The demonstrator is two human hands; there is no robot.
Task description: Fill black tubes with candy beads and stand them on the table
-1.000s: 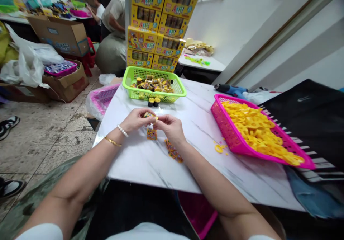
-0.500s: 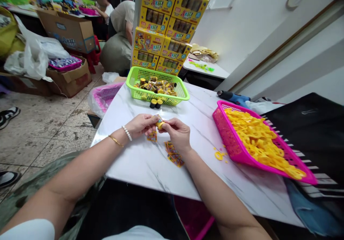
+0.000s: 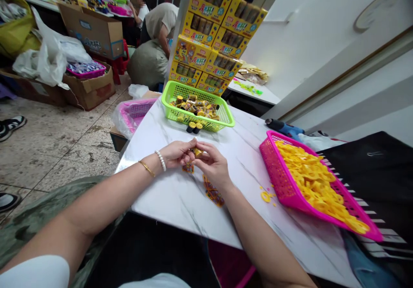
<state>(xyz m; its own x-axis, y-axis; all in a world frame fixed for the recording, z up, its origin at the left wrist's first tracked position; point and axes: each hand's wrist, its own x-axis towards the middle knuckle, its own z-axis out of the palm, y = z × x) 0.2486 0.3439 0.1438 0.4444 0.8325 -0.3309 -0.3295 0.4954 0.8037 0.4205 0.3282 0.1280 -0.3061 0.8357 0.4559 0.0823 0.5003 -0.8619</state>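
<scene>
While the left hand and right hand pinch the small yellow cylinder between them, printed pieces just beside the right hand, a loosened grip could drop it onto the tabletop.

There are one held cylinder, two standing cylinders and eight nearby yellow boxes.

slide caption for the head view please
Left hand and right hand hold a small yellow tube above the table, near a green basket.
</scene>
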